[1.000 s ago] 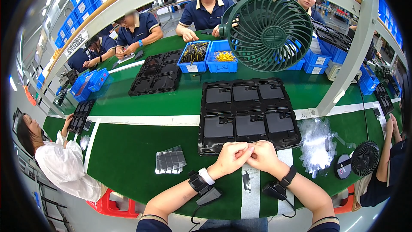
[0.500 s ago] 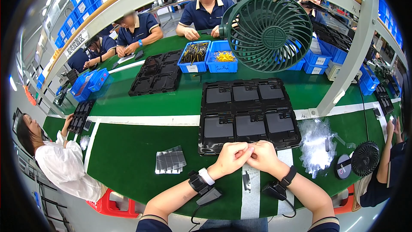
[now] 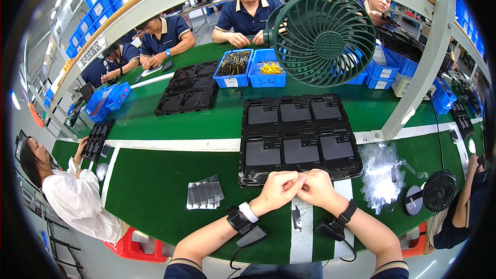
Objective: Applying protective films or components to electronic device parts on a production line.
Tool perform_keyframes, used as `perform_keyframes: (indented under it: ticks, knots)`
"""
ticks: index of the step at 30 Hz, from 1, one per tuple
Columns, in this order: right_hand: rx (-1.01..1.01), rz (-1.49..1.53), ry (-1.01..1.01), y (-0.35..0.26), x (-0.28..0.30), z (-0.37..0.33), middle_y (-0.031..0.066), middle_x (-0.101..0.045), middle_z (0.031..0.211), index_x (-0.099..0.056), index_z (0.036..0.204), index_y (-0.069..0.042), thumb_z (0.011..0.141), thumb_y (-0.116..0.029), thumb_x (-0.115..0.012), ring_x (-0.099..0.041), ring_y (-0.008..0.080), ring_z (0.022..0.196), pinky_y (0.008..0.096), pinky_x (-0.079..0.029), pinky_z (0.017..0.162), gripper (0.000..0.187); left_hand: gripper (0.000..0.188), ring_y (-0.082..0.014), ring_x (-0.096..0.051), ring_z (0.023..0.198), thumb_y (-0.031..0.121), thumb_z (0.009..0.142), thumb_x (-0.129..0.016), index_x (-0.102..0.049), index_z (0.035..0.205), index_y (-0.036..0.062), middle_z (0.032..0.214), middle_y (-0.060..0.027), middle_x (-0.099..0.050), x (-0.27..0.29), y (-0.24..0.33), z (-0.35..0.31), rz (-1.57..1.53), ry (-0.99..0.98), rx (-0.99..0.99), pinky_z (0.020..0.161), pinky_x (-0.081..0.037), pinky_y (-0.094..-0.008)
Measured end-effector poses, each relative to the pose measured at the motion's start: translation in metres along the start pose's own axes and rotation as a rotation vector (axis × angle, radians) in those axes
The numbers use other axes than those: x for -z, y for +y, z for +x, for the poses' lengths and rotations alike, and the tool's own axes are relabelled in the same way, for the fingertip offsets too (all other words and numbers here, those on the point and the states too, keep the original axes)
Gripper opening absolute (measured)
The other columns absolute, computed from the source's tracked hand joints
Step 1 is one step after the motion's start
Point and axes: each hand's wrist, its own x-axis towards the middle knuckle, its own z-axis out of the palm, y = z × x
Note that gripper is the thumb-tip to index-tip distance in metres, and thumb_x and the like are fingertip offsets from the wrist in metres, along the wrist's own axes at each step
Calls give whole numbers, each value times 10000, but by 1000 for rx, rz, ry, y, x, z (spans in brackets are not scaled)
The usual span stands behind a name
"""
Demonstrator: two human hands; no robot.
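I see a glossy black, moulded plastic tray with six pockets (image 3: 297, 129), and the flat rectangular pieces (image 3: 263, 153) in it are dark charcoal grey. My broad tabletop (image 3: 150, 175) is deep green, crossed by straight white tape strips (image 3: 206, 145). The round plastic fan (image 3: 329, 45) is dark green, patterned with curving radial slats. I wear a smooth white wristband (image 3: 248, 212), black wrist straps (image 3: 347, 212) and navy fabric sleeves (image 3: 181, 272) with beige edging.
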Motion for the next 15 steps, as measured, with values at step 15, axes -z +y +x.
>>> perform_keyframes:
  ticks: [15]
  knots:
    - [-5,-1,-6,2,-1,0,73,-594,597,-600,737,-89,679,-148,-620,-599,250,576,348,-474,583,86,354,-93,-267,434,79,829,-579,-365,554,19,475,-28,-293,0,0,0,5,2,-10,403,-230,-267]
